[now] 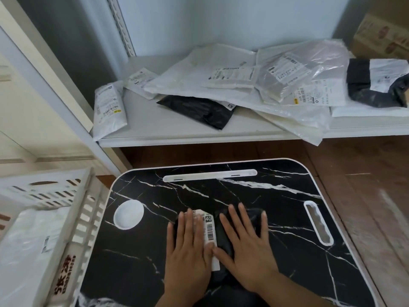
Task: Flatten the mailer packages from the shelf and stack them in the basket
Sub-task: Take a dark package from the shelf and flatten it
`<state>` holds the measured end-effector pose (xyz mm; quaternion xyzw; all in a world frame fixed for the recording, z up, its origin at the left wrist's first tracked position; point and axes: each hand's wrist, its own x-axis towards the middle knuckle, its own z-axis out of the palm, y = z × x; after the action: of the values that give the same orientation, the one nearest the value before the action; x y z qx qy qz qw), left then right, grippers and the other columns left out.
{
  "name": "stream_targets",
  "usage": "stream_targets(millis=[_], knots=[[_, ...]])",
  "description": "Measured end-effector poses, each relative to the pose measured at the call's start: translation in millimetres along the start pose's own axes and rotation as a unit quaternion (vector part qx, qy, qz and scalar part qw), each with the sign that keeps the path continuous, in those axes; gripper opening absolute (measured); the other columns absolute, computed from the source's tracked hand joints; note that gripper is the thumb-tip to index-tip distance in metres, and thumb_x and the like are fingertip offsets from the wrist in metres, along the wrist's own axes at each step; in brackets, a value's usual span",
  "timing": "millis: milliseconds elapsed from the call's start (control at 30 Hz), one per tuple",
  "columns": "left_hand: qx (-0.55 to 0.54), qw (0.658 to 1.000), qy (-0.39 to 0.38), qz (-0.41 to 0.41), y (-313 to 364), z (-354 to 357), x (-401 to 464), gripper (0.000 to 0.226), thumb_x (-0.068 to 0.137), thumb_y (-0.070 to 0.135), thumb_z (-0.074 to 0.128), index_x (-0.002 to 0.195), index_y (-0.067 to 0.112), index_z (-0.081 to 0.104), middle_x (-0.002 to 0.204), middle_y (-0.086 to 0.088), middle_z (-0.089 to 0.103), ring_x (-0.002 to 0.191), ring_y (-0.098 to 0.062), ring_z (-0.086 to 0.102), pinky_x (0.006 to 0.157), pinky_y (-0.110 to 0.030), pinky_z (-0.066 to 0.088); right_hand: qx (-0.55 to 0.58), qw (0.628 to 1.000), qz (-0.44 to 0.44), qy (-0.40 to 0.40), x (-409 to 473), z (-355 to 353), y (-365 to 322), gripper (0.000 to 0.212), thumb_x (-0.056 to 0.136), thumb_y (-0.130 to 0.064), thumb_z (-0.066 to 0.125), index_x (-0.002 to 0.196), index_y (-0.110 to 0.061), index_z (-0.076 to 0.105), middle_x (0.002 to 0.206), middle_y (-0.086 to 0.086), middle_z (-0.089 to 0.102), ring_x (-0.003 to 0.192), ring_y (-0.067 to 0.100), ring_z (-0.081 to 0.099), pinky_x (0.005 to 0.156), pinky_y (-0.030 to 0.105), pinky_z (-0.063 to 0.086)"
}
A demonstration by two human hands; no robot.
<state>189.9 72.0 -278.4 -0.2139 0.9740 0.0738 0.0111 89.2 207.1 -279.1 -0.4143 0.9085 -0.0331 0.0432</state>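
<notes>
A black mailer [223, 237] with a white barcode label lies on the black marble-patterned lap table [155, 251]. My left hand [189, 247] presses flat on its left part and label, fingers straight. My right hand [245, 244] presses flat on its right part, thumb touching the left thumb. On the white shelf [177, 129] behind lie several more mailers: a white one [108, 109] at the left, a black one [199, 110] in the middle, a pile of white and clear ones [276, 78], and a black one [376, 83] at the right. The white slatted basket [75, 218] stands at the left with a white mailer [28, 244] inside.
A white round recess [128, 214] and two slots mark the lap table's top. A cardboard box [382, 36] sits at the shelf's far right. Brown wooden floor [365, 196] shows to the right. A cream cabinet [33, 107] stands at the left.
</notes>
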Motion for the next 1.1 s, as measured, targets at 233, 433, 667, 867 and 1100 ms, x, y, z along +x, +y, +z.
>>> stream_targets(millis=[233,433,667,867,1100], knots=[[-0.037,0.998,-0.043,-0.023,0,1,0,0.062,0.100,0.046,0.013,0.146,0.010,0.035,0.156,-0.013,0.025,0.144,-0.028,0.017,0.113,-0.048,0.012,-0.015,1.000,-0.012,0.013,3,-9,-1,0.071,0.094,-0.067,0.026,0.140,-0.017,0.045,0.151,0.010,0.037,0.143,0.028,0.028,0.107,0.062,0.020],[-0.323,0.898,0.039,-0.295,-6,-36,-10,0.067,0.096,0.038,0.049,0.151,0.010,0.021,0.155,-0.007,0.019,0.138,-0.022,0.032,0.105,-0.034,0.033,0.042,0.999,0.009,-0.003,0,-22,-11,0.076,0.092,-0.067,0.021,0.149,-0.017,0.030,0.159,0.007,0.020,0.147,0.023,0.014,0.114,0.046,0.015],[-0.608,0.698,-0.061,-0.373,0,-78,-9,0.026,0.088,0.018,0.068,0.066,0.007,0.056,0.072,-0.013,0.067,0.070,-0.026,0.061,0.072,-0.043,0.051,0.303,0.923,0.235,-0.040,3,-48,-1,0.071,0.095,-0.060,0.026,0.152,-0.017,0.023,0.159,0.004,0.017,0.146,0.022,0.013,0.118,0.042,0.017],[-0.686,0.677,-0.112,-0.242,26,-150,4,0.014,0.091,0.015,0.059,0.098,0.005,0.066,0.099,-0.013,0.072,0.088,-0.024,0.069,0.088,-0.043,0.052,0.679,0.632,0.371,-0.044,4,-95,22,0.062,0.090,-0.067,0.036,0.111,-0.016,0.065,0.105,0.009,0.070,0.099,0.027,0.064,0.084,0.038,0.051],[-0.690,0.691,-0.112,-0.182,37,-170,0,0.014,0.095,0.011,0.054,0.102,0.004,0.063,0.100,-0.016,0.072,0.098,-0.032,0.066,0.092,-0.050,0.051,0.743,0.555,0.367,-0.075,-18,-110,30,0.070,0.085,-0.073,0.039,0.119,-0.014,0.056,0.107,0.009,0.066,0.101,0.024,0.061,0.090,0.040,0.046]])
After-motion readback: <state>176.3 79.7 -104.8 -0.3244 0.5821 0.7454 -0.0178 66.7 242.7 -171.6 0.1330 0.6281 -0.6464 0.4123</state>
